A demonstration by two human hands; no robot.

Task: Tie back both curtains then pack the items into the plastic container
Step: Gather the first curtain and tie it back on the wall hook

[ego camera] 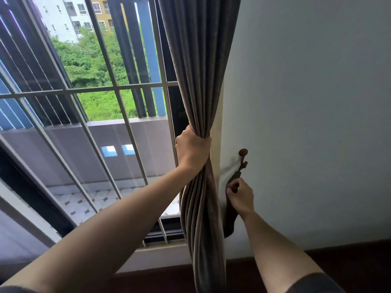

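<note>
Two hands: left hand grips curtain, right hand tieback.

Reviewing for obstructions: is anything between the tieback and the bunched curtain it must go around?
Nothing visible does: only a strip of bare wall lies between the tieback, held by the right hand, and the curtain gripped by the left hand.

No readable text, label, number or sign anywhere
</note>
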